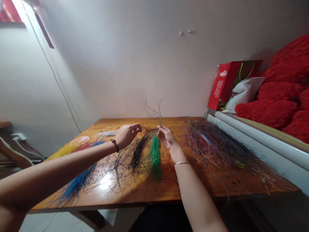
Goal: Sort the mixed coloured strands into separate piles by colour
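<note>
My right hand (167, 138) pinches a few thin dark wires (159, 112) between thumb and fingers, and their loose ends fan upward against the wall. Beneath it lies a bundle of green wires (155, 158) on the wooden table. My left hand (129, 133) hovers to the left with its fingers curled together; whether anything is between them cannot be made out. Close under that hand is a bundle of black wires (138, 153). Blue wires (80, 183) lie below my left forearm, and white wires (107, 133) are behind the left wrist.
A large tangled heap of dark, mixed-colour wires (217, 141) covers the table's right side. Yellow wires (65, 149) lie at the left. Beyond the right edge, a red box (217, 87), a white bag (246, 91) and red fluffy bundles (277, 100) rest on a ledge.
</note>
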### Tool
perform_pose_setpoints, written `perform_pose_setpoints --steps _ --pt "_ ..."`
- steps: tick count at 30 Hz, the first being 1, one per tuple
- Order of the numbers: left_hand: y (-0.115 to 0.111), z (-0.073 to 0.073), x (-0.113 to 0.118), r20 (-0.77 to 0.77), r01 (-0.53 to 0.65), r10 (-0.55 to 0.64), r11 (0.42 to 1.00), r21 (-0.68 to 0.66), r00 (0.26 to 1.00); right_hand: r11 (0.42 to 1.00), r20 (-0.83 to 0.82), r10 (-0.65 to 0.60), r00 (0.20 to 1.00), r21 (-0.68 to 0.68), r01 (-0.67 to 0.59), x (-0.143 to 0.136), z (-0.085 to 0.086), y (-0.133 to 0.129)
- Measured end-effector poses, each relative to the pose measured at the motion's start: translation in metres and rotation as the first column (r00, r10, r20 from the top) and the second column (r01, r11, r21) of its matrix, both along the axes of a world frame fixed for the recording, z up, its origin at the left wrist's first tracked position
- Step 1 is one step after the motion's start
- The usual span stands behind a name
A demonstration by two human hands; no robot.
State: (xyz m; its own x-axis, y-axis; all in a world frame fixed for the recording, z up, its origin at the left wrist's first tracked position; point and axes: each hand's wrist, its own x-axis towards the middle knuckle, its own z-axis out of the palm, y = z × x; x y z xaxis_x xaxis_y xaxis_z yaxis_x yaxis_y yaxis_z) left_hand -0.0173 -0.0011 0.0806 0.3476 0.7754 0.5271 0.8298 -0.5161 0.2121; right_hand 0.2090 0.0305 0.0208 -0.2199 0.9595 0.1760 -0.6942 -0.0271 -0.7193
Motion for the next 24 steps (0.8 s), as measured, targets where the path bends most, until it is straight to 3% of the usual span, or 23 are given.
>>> perform_pose_setpoints --steps 11,16,20,24 --pt "0.044 -0.004 -0.067 -0.012 -0.269 0.269 0.963 0.011 0.963 0.997 -0.058 -0.07 0.996 -0.041 0.067 0.017 -0.002 0.011" --pt "0.064 -0.008 -0.089 -0.001 -0.346 0.346 0.938 -0.016 0.938 0.987 -0.187 -0.129 0.974 -0.123 0.107 0.029 0.001 0.011" --pt "0.081 -0.011 -0.095 0.039 -0.348 0.349 0.937 -0.024 0.936 0.989 -0.339 -0.078 0.937 -0.141 0.031 0.043 0.005 0.008" --pt "0.101 -0.009 -0.081 0.091 -0.371 0.372 0.928 -0.029 0.924 0.997 -0.397 0.026 0.917 -0.059 -0.054 0.05 0.009 0.002"
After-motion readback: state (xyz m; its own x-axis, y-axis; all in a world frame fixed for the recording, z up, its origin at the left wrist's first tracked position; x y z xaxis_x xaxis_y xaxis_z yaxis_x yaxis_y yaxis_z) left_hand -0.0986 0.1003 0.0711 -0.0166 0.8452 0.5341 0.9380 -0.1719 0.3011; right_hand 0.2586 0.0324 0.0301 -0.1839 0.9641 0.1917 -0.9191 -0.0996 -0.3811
